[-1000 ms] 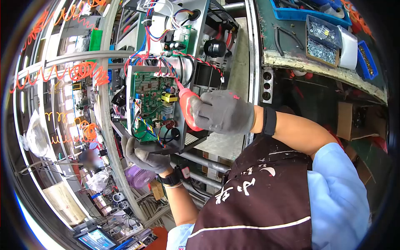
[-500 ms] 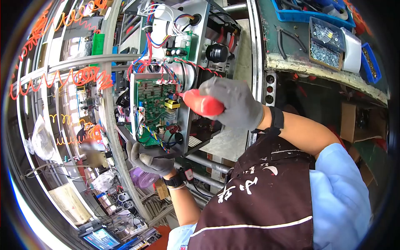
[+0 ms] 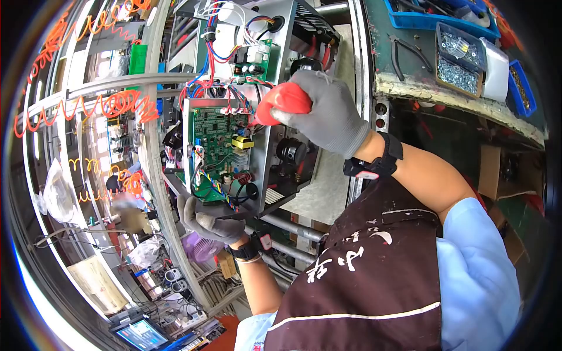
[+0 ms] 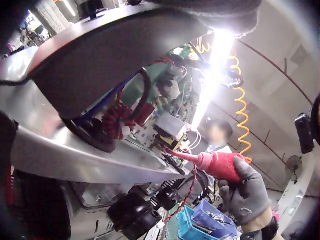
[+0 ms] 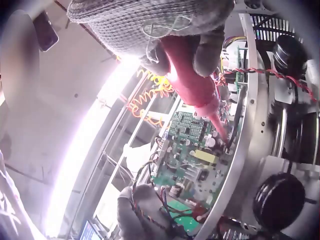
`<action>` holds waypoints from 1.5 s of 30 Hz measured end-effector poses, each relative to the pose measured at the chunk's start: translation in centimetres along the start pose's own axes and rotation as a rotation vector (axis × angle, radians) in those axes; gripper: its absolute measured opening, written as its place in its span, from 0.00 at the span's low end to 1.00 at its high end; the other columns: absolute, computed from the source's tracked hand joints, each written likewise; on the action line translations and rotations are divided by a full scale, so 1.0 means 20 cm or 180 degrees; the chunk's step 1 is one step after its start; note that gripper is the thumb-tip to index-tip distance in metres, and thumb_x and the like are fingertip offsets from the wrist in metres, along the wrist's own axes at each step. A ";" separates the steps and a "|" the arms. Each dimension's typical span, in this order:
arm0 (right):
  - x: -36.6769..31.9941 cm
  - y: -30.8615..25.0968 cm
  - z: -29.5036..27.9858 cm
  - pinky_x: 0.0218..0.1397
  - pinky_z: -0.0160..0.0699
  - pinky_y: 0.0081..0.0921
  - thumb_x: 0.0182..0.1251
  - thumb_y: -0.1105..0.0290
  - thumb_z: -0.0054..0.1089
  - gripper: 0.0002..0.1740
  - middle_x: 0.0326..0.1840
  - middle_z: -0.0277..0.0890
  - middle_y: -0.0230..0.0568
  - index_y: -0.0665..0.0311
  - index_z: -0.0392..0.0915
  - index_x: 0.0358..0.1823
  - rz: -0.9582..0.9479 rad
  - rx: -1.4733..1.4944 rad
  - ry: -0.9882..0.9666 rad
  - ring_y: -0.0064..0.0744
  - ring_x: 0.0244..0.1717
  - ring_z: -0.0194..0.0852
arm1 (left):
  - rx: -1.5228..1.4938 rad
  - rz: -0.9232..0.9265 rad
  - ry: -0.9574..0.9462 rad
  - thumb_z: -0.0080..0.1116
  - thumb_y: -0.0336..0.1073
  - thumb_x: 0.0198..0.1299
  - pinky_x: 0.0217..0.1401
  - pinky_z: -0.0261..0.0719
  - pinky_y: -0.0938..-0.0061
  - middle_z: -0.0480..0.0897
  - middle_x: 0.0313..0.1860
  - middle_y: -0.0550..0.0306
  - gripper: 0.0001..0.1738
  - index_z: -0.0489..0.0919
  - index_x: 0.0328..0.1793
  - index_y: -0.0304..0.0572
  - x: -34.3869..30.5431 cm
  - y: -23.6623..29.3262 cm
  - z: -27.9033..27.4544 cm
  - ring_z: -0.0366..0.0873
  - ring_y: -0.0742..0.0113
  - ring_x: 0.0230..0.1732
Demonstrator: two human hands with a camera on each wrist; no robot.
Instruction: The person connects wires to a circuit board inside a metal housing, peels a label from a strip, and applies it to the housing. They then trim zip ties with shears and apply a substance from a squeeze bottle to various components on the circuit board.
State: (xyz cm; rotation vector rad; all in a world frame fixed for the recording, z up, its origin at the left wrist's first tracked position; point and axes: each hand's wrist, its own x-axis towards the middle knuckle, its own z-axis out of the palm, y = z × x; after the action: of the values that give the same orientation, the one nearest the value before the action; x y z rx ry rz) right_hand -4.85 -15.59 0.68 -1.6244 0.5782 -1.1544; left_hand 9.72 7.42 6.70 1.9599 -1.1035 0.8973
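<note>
Tilting the red bottle nozzle-down with my right hand (image 3: 331, 111), grey knit glove on, fingers and thumb wrapped round the body. Wrist is raised above the chassis, forearm coming in from the right. Left hand (image 3: 213, 225), same grey glove, is at the lower corner of the board's metal tray, fingers pointing up along it; can't tell if they grip it.

Bottle: red, soft-looking, slightly glossy body (image 3: 290, 99) tapering to a thin red nozzle (image 5: 216, 120). Tip is at the wall-side edge of the green circuit board (image 3: 216, 128), near the yellow block-shaped transformer (image 3: 242, 143). Can't tell if the tip touches anything.

Around it: silver metal wall (image 5: 237, 165) runs right alongside the board. Multicoloured wire bundle (image 3: 219, 190) crosses the board's lower end, partly covering it. Beyond the wall, black round cylinder (image 5: 280, 201) and red-and-black twisted wire (image 5: 272, 74). From the head view, my glove and the bottle hide part of the chassis behind them.

Green-topped desk (image 3: 380, 52) well off to the right: dark-handled pliers (image 3: 404, 58), a clear box of silver screws (image 3: 459, 73), a blue plastic tray (image 3: 410, 20).
</note>
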 end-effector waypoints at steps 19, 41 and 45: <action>-0.19 -0.07 -0.04 0.37 0.78 0.29 0.40 0.73 0.71 0.21 0.38 0.75 0.40 0.65 0.74 0.38 -0.1432 -0.0275 -0.0192 0.41 0.36 0.78 | -0.0163 0.0062 0.0028 0.35 0.57 0.63 0.63 0.60 0.56 0.70 0.56 0.43 0.31 0.74 0.48 0.34 0.00 -0.02 -0.01 0.66 0.51 0.59; 0.12 -0.14 -0.04 0.35 0.73 0.36 0.46 0.55 0.65 0.17 0.23 0.74 0.47 0.61 0.77 0.28 -0.0383 -0.0674 -0.0229 0.47 0.29 0.75 | -0.0384 -0.0020 0.0104 0.33 0.52 0.63 0.62 0.60 0.56 0.71 0.53 0.41 0.28 0.72 0.49 0.32 0.00 -0.01 0.02 0.67 0.50 0.56; -0.04 -0.06 -0.13 0.36 0.71 0.29 0.49 0.59 0.66 0.16 0.24 0.72 0.42 0.63 0.75 0.30 -0.0185 -0.0324 0.0195 0.36 0.27 0.71 | -0.0557 -0.0109 0.0149 0.33 0.53 0.63 0.64 0.59 0.57 0.70 0.53 0.43 0.28 0.72 0.49 0.33 0.00 -0.01 0.03 0.66 0.51 0.58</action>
State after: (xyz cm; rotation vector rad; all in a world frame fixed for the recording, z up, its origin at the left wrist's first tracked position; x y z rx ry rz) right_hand -7.73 -15.69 1.54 -1.7068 0.6418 -1.2386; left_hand 9.99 6.95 6.34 1.8005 -1.0809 0.7968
